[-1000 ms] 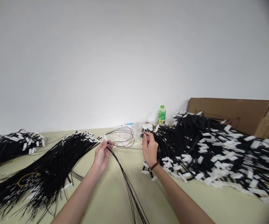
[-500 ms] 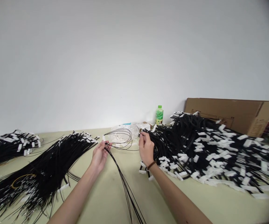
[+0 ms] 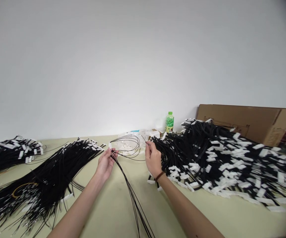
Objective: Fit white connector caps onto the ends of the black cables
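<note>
Left grip (image 3: 105,165) pinched black wires (image 3: 127,180); right grip (image 3: 154,159) pinched wire tip (image 3: 143,138); cable pile (image 3: 219,162) lay just right of it.

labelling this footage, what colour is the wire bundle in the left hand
The wire bundle in the left hand is black, clearest in the head view.

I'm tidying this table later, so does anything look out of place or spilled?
Perhaps the green-capped bottle: it stands upright near the wall, beside the pile of black wires on the right, and looks more like a drink than work material. No spill is visible.
</note>
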Motion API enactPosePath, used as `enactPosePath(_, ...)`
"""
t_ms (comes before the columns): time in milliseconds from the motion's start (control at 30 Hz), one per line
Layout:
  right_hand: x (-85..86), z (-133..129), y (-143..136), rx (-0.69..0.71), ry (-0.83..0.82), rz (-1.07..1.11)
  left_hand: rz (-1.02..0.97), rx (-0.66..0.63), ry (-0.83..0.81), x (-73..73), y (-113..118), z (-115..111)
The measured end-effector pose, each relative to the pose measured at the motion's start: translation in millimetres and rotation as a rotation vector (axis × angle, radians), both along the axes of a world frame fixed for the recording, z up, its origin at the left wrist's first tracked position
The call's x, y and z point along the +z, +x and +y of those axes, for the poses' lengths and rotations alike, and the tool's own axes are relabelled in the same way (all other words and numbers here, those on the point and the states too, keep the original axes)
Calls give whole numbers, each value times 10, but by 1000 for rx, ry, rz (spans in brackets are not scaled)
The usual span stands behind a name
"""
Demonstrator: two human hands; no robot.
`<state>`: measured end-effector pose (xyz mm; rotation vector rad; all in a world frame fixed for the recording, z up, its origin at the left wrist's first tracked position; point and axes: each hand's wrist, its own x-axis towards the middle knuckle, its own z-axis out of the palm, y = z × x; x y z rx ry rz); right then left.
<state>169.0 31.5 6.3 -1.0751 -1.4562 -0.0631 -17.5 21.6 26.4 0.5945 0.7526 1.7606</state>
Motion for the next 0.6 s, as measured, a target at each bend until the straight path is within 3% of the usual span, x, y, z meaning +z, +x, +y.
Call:
enactPosePath(233,-4,-30,-23,21,30,-36,39,-32,-23,-36,17,4)
enactPosePath(600,53,-109,-44,30,211,-21,4,-68,-18,-27,38,-15)
